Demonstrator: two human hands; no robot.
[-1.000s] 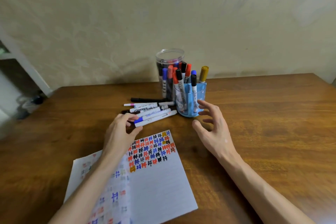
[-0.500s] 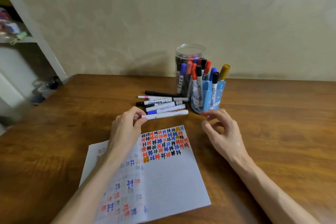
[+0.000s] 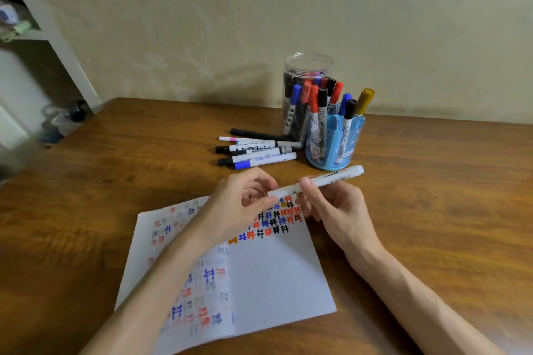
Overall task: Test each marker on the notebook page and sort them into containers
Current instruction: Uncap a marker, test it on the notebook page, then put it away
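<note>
your left grip (image 3: 239,202) pinches the near end of a white marker (image 3: 326,180), and your right grip (image 3: 337,210) curls round its barrel, thumb on top. the marker hangs almost level over the top edge of the open notebook (image 3: 274,268), its far end close to the blue pen holder (image 3: 356,135). the page carries rows of red, blue and black marks. several loose markers (image 3: 259,153) lie on the wooden surface (image 3: 432,210) left of the holder, and a clear jar (image 3: 308,66) of markers stands just behind it.
</note>
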